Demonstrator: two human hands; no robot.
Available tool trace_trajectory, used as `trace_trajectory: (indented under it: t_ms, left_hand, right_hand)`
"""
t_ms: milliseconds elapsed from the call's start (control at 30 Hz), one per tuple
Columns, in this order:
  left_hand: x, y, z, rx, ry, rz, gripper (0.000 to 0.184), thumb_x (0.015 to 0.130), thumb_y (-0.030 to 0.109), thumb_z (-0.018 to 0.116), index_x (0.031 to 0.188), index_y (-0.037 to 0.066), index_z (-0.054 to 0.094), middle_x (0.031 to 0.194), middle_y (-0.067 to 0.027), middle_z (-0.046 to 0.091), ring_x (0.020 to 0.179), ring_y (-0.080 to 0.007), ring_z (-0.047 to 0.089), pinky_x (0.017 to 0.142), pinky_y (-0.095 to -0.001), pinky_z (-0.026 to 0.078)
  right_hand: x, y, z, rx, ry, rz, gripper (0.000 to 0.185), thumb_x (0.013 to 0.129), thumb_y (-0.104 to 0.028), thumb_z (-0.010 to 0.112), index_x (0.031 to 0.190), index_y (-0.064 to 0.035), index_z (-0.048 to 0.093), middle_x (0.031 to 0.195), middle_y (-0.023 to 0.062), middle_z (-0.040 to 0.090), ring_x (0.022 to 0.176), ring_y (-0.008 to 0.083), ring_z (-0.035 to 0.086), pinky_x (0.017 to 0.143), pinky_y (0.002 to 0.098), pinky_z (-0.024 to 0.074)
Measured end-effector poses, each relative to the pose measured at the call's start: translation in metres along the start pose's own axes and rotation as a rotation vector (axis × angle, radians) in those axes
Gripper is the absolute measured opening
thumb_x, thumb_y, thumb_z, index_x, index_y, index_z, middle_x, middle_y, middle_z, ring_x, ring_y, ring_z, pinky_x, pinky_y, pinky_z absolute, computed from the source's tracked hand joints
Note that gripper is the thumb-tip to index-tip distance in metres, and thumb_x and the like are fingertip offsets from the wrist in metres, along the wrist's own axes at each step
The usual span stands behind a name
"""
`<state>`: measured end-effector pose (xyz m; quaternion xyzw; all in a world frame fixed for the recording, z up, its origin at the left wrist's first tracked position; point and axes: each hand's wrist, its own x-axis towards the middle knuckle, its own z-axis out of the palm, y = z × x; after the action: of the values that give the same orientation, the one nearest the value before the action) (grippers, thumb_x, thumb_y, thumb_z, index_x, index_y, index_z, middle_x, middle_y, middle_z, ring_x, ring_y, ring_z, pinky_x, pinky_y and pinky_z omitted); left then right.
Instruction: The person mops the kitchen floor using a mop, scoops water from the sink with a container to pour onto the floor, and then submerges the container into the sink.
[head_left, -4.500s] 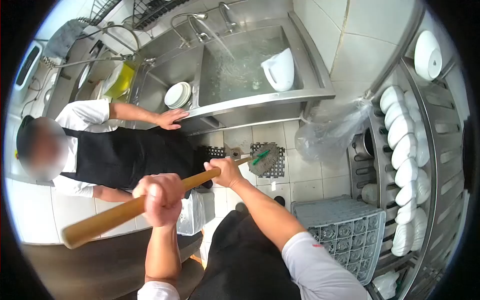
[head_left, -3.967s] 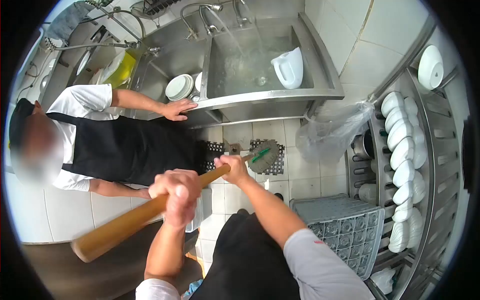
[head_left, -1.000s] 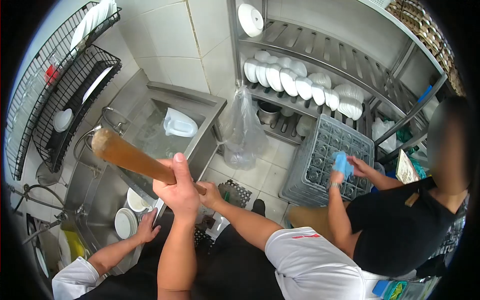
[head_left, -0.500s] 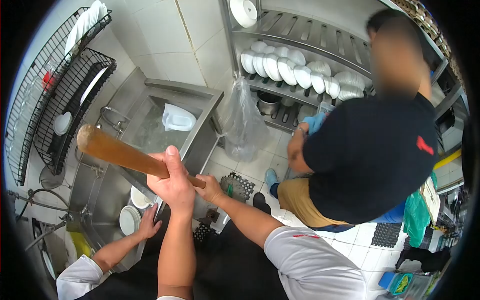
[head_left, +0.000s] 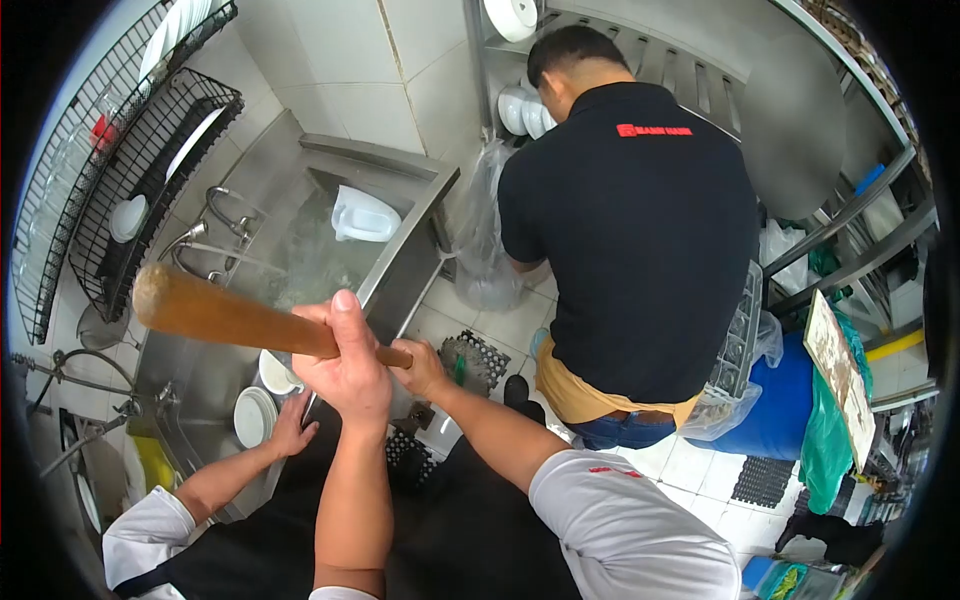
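A long wooden pole (head_left: 225, 315) slants from near the camera at the upper left down toward the floor. My left hand (head_left: 345, 360) is wrapped round its upper part, thumb laid over the wood. Lower on the pole, my right hand (head_left: 420, 368) grips it with closed fingers. What is fixed to the pole's far end cannot be made out. Left of my arms, another person's hand (head_left: 292, 425) lies on the sink's edge, close to a stack of white plates (head_left: 255, 417).
At the left is a steel sink (head_left: 410, 205) holding a white urinal-shaped dish (head_left: 363, 214). Wire racks (head_left: 95, 190) hang above. A person in a black shirt (head_left: 640, 230) bends before the shelves. A blue barrel (head_left: 760, 410) and black rubber mat (head_left: 766, 481) stand right.
The person in black has moved left and bent forward, back toward me, now blocking most of the dishes on the shelves. My hands keep their grip on the pole. The view has shifted slightly.
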<state>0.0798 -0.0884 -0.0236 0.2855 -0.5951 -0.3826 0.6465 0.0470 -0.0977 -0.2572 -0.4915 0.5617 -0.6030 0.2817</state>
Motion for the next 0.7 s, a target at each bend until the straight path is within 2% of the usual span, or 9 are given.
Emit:
trace_trajectory:
  t_ms: [433, 533, 700]
  left_hand:
    - [0.001, 0.002, -0.010, 0.014, 0.048, 0.014, 0.029, 0.101, 0.015, 0.057, 0.078, 0.010, 0.041, 0.058, 0.0029, 0.039, 0.047, -0.0050, 0.034, 0.044, -0.0235, 0.030]
    - [-0.001, 0.004, -0.023, -0.064, 0.036, -0.036, 0.027, 0.101, 0.015, 0.059, 0.082, 0.008, 0.042, 0.058, 0.0011, 0.044, 0.048, -0.0049, 0.039, 0.044, -0.0220, 0.033]
    - [0.003, 0.020, -0.058, -0.286, -0.043, -0.170, 0.031, 0.099, 0.015, 0.058, 0.078, 0.010, 0.036, 0.055, 0.0017, 0.034, 0.044, -0.0077, 0.030, 0.040, -0.0256, 0.030]
  right_hand:
    - [0.000, -0.006, 0.009, -0.027, -0.008, -0.045, 0.028, 0.088, -0.019, 0.068, 0.072, -0.0028, 0.052, 0.067, 0.0213, 0.056, 0.069, 0.0455, 0.058, 0.057, 0.0466, 0.0448]
    - [-0.002, -0.004, 0.015, -0.044, 0.009, -0.072, 0.028, 0.089, -0.020, 0.067, 0.071, -0.0032, 0.052, 0.065, 0.0206, 0.055, 0.067, 0.0453, 0.057, 0.056, 0.0472, 0.0445]
    - [-0.012, -0.008, 0.037, -0.078, 0.130, -0.099, 0.028, 0.089, -0.018, 0.067, 0.069, -0.0045, 0.053, 0.061, 0.0192, 0.053, 0.059, 0.0433, 0.056, 0.052, 0.0481, 0.0426]
